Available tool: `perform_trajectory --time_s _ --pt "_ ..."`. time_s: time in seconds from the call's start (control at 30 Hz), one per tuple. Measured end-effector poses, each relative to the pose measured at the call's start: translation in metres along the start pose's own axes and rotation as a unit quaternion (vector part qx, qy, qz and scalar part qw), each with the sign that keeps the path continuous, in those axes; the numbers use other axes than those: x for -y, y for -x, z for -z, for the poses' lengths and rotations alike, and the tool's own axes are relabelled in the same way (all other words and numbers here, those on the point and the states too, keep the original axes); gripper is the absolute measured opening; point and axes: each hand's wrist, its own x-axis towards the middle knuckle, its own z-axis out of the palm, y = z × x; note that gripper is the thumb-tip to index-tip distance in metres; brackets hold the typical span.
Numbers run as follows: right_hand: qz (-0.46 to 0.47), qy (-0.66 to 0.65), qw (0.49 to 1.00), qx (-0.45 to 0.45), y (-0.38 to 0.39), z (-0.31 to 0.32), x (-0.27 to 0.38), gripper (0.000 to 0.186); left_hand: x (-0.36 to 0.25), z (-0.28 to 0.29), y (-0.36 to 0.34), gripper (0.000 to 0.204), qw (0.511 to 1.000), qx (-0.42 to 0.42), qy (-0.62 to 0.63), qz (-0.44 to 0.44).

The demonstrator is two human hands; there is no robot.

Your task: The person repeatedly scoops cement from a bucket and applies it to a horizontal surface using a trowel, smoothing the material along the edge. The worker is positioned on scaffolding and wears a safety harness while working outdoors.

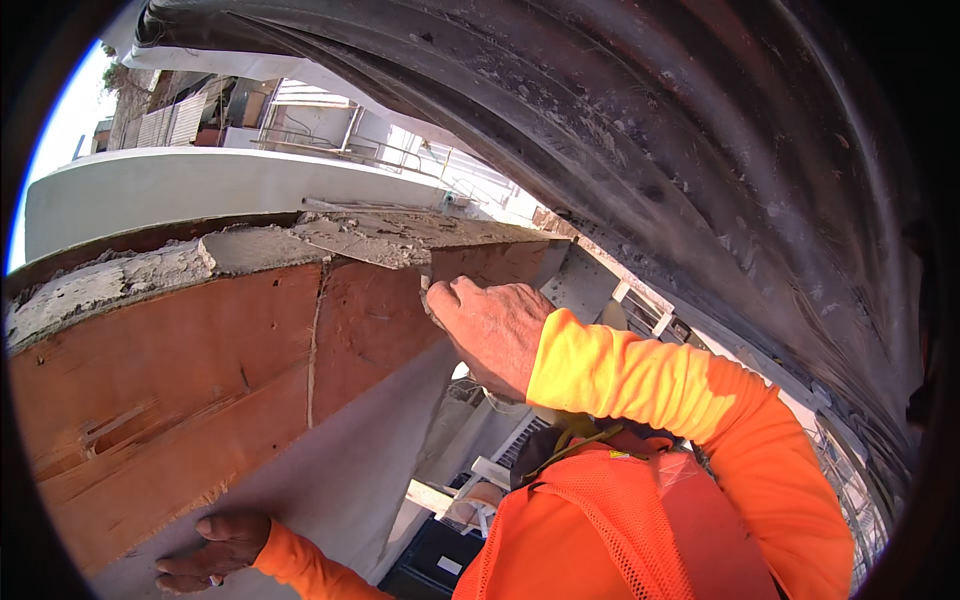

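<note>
Orange vest (610,510) up close, right hand (492,328) curled at the top edge of a reddish board (180,355), its hold hard to tell, left hand (222,552) spread, empty, near the lower edge, rough mortar (130,274) on top

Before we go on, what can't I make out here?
All in the head view:
What the right hand grips, if anything: its own fingers hide it.
Whether the palm of the left hand touches the grey surface: the hand covers it.
The black box's full shape: the lower edge cuts it off.

The crust (255,249) looks rough, matt and cement-like, the panels (190,345) splintered wood, the sheeting (620,140) creased plastic.
</note>
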Motion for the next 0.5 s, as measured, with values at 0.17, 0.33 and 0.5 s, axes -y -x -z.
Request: perform_trajectory --time_s 0.17,0.33,0.5 --pt "-0.038 -0.094 0.994 -0.041 0.073 0.002 -0.005 0.036 0.004 -0.004 0.005 0.079 1.000 -0.003 0.002 -0.002" --pt "-0.073 -0.115 0.991 0.005 0.139 -0.034 -0.054 0.038 0.018 -0.009 0.007 0.079 1.000 -0.009 0.024 -0.018" --pt "-0.254 -0.003 0.949 0.185 0.211 -0.111 -0.145 0.039 0.024 -0.018 0.012 0.077 0.999 -0.027 0.017 0.022"
